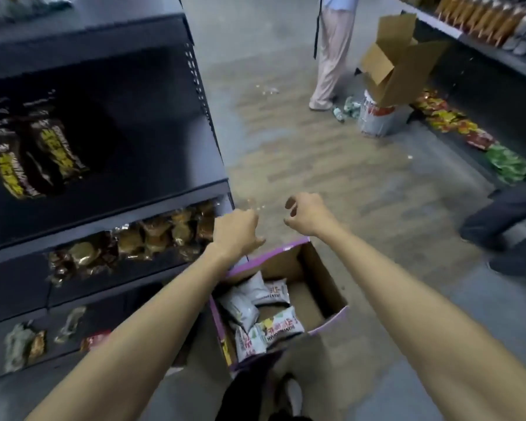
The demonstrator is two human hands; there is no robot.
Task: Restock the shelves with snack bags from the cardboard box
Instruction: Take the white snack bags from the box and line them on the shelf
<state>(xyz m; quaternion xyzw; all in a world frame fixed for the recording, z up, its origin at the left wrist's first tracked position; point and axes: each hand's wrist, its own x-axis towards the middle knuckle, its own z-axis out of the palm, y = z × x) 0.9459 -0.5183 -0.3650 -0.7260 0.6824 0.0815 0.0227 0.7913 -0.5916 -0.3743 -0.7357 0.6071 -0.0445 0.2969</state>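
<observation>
Left hand [236,229] and right hand [307,215] loosely curled, empty, mid-frame above cardboard box [318,270] of white snack bags [281,325], shelves [104,212] at left

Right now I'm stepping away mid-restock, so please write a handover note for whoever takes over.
Left hand: fingers loosely curled, holding nothing, above the cardboard box's far left corner.
Right hand: likewise empty, over the floor just beyond the box.
Box: open on the floor beside the shelf unit; several white snack bags lie in its left half.
Done: cannot tell how many are shelved.
Left: shelve every bag in the box.
</observation>
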